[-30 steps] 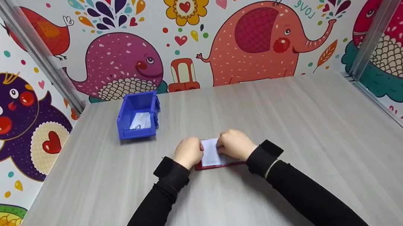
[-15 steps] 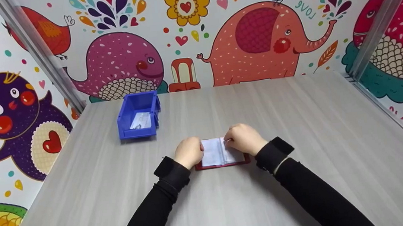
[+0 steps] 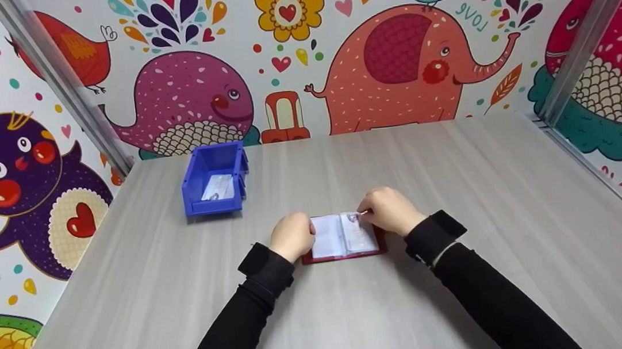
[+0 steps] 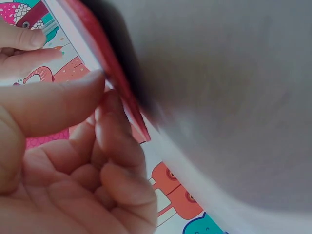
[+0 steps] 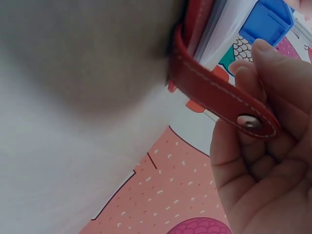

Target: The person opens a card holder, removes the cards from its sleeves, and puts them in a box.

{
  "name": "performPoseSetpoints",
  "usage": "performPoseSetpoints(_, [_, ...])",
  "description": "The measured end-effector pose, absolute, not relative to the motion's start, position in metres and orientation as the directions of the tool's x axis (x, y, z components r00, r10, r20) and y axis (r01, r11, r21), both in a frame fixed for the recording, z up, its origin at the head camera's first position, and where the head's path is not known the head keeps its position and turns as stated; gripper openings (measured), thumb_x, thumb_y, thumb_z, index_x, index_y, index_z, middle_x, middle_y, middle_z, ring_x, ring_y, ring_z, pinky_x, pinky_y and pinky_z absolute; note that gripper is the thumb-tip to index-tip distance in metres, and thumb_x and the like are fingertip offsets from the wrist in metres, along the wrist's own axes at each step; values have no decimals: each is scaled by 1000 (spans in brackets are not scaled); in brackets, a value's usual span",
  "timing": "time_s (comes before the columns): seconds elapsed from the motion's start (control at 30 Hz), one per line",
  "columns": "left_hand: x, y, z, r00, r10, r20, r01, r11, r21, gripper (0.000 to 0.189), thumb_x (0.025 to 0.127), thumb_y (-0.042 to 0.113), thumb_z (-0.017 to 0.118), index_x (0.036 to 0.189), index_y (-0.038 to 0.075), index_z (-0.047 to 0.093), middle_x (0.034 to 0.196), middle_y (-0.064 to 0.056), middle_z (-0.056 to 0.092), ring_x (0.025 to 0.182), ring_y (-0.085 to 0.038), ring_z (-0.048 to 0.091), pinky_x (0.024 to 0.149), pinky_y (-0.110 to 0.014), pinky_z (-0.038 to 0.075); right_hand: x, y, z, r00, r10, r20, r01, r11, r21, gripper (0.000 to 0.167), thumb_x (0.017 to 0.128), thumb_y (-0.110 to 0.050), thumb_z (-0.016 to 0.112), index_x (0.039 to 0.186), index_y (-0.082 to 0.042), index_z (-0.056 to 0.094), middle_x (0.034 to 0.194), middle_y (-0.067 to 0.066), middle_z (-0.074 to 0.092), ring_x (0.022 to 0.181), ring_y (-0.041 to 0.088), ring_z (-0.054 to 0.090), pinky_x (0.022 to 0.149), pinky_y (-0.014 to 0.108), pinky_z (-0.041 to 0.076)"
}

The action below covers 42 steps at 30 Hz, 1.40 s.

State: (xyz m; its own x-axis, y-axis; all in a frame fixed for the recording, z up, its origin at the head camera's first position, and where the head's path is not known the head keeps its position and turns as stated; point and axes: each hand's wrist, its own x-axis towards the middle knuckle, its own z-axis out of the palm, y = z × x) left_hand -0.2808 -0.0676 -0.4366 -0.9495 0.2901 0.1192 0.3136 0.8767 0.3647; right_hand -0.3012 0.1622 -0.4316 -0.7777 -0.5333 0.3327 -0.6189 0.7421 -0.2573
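A red card holder (image 3: 345, 257) lies spread flat on the table, with pale plastic sleeves on both sides of its fold. My left hand (image 3: 292, 236) grips its left edge; the left wrist view shows the thumb and curled fingers (image 4: 119, 131) pinching the red cover. At the upper right corner of the right page is my right hand (image 3: 389, 210), fingers bent and thumb near the index fingertip. Whether a sleeve or card is between those tips is unclear. Grey print marks the right page (image 3: 359, 236). A red snap strap (image 5: 214, 95) crosses the right hand's fingers.
A blue bin (image 3: 213, 206) stands at the back left of the table, holding a white printed card (image 3: 220, 186). Cartoon-printed walls (image 3: 287, 55) with metal corner posts border the table (image 3: 461, 176) at the back and sides.
My right hand has moved right, from over the card holder's middle to its upper right corner, uncovering the fold and the printed right page. The left hand has stayed at the left edge.
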Motion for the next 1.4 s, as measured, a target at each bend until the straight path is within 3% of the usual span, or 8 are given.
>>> performPoseSetpoints(1.4, [-280,-68,-438,-947,295,123,320,875,363,11,76,-2,65,74,7,71,79,-8,69,77,-32,66,72,-42,52,-300,170,-440,-808,-522,274,-584,772,-252,9,76,-2,79,84,-5,78,84,8,73,80,27,68,75,41,53])
